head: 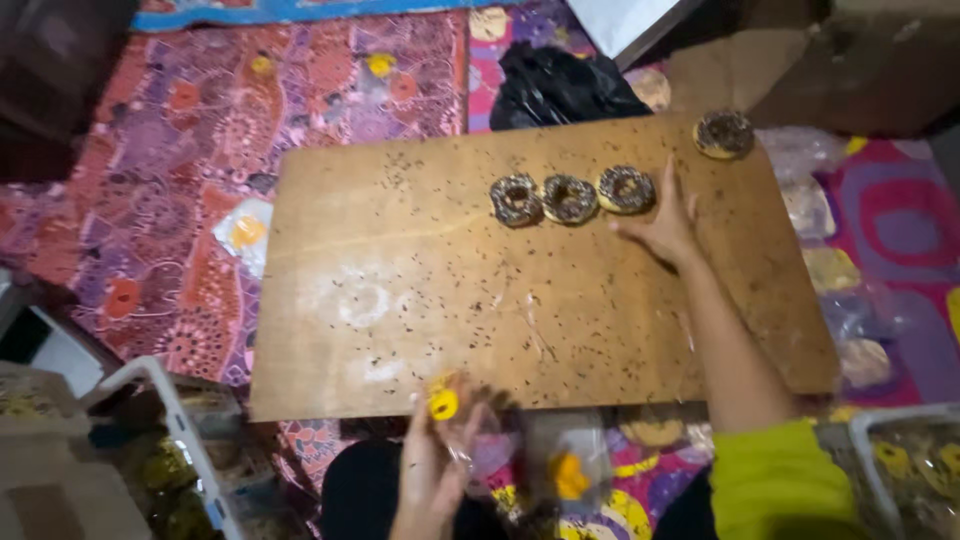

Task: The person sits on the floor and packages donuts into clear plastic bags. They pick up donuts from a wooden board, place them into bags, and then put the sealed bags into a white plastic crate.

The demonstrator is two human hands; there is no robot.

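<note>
Three chocolate-sprinkled donuts lie in a row on a wooden board [400, 250]: the left donut [515, 199], the middle donut [569, 198] and the right donut [626, 189]. A fourth donut [724, 133] sits apart at the board's far right corner. My right hand [665, 222] rests on the board with fingers spread, touching the right donut of the row. My left hand [435, 455], at the board's near edge, grips a clear plastic bag [470, 430] with a yellow label. Dark sprinkles are scattered over the board.
A black plastic bag [555, 85] lies beyond the board on a patterned mat [200, 130]. Clear packets [835, 270] are piled to the right. White-rimmed crates stand at the lower left [170, 420] and lower right [900, 450].
</note>
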